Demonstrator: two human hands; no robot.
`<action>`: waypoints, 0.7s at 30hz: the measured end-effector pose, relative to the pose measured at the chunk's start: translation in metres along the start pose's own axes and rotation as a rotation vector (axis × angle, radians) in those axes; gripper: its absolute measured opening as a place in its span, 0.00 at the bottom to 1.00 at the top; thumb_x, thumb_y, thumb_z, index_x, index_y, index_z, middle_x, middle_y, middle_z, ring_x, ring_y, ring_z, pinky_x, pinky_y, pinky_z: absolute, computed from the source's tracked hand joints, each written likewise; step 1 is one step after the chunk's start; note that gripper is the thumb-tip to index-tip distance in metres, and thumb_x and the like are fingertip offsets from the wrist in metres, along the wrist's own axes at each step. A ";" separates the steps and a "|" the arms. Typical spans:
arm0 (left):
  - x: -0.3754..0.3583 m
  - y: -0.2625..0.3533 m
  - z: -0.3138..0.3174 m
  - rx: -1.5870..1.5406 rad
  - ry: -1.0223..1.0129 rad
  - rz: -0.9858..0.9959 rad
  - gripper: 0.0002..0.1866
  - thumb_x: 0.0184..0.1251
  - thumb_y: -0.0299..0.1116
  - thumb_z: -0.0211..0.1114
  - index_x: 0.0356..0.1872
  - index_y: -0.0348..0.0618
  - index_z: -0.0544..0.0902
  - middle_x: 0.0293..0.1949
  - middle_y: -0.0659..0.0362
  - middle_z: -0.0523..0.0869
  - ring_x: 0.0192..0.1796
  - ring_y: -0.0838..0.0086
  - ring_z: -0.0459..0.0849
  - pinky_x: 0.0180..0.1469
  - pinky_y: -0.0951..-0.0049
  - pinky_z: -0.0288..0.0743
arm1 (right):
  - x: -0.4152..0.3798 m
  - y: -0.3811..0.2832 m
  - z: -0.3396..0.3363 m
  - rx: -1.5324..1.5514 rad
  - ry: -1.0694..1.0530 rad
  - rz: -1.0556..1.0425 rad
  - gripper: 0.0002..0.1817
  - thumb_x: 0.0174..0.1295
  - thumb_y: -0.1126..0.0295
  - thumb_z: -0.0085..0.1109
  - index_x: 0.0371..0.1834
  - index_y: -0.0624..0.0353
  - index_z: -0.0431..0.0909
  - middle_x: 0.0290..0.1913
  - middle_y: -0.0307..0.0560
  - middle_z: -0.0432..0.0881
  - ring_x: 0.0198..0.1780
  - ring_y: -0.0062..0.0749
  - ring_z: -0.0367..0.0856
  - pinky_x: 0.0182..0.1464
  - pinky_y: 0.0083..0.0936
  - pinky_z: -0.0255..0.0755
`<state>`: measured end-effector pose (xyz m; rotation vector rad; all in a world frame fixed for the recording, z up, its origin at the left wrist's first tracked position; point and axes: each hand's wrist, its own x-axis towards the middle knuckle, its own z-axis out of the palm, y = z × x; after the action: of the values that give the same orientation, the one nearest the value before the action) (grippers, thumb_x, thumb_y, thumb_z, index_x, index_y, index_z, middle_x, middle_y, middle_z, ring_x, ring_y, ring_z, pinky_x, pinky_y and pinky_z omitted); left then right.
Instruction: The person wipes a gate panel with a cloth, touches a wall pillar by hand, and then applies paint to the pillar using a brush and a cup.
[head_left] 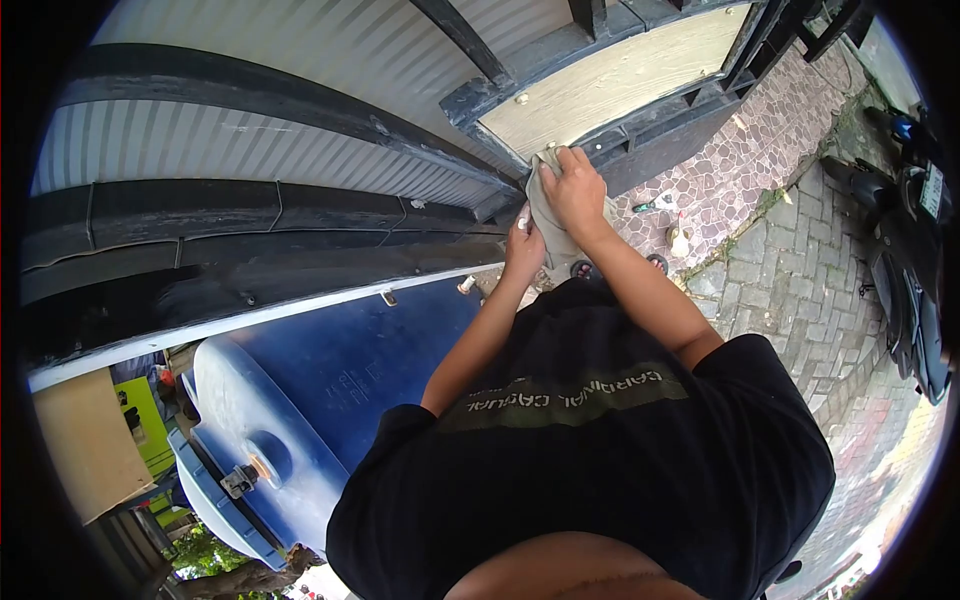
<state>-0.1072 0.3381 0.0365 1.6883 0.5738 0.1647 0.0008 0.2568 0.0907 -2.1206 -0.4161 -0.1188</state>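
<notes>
A grey-green cloth (547, 222) hangs at the corner of a black frame around a pale wooden panel (610, 85). My right hand (575, 190) is closed on the upper part of the cloth, close to the panel's lower corner. Lower down, my left hand (525, 248) is closed at the cloth's left edge, beside the dark beam (440, 228). The cloth is bunched between both hands and hides some of the fingers.
A large blue plastic tank (330, 370) lies at the lower left under a white ledge (250, 323). On the mosaic-tiled step (700, 180) lie a brush-like tool (655, 204) and a small pale container (679, 240). A motorcycle (905, 260) stands on the paving at right.
</notes>
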 end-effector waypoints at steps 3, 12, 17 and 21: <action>-0.005 -0.001 0.000 -0.042 0.018 -0.003 0.20 0.71 0.29 0.49 0.62 0.35 0.67 0.53 0.55 0.77 0.53 0.75 0.75 0.55 0.76 0.67 | -0.004 -0.001 0.006 0.020 -0.024 -0.052 0.14 0.51 0.64 0.63 0.37 0.59 0.75 0.35 0.52 0.75 0.32 0.54 0.78 0.33 0.44 0.73; -0.014 -0.024 -0.001 0.081 -0.016 -0.122 0.21 0.70 0.28 0.50 0.61 0.28 0.66 0.54 0.53 0.77 0.54 0.75 0.74 0.57 0.77 0.66 | -0.017 0.029 -0.006 0.177 -0.036 -0.113 0.15 0.52 0.64 0.62 0.38 0.62 0.74 0.33 0.52 0.76 0.36 0.53 0.77 0.37 0.40 0.73; -0.012 0.015 -0.001 0.001 0.088 0.020 0.19 0.69 0.29 0.50 0.59 0.32 0.70 0.51 0.52 0.80 0.52 0.72 0.77 0.54 0.75 0.68 | -0.006 0.006 0.000 0.226 0.030 -0.212 0.14 0.52 0.65 0.62 0.38 0.61 0.74 0.34 0.51 0.75 0.34 0.52 0.77 0.33 0.40 0.73; -0.008 0.018 -0.009 0.116 0.142 0.061 0.20 0.67 0.30 0.50 0.58 0.35 0.71 0.51 0.48 0.80 0.53 0.65 0.78 0.54 0.71 0.69 | -0.008 0.000 0.011 0.190 0.056 -0.239 0.14 0.52 0.65 0.62 0.38 0.60 0.73 0.35 0.50 0.74 0.33 0.51 0.78 0.31 0.40 0.73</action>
<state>-0.1134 0.3408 0.0573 1.8177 0.6487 0.3018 -0.0069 0.2636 0.0827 -1.8712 -0.6224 -0.2655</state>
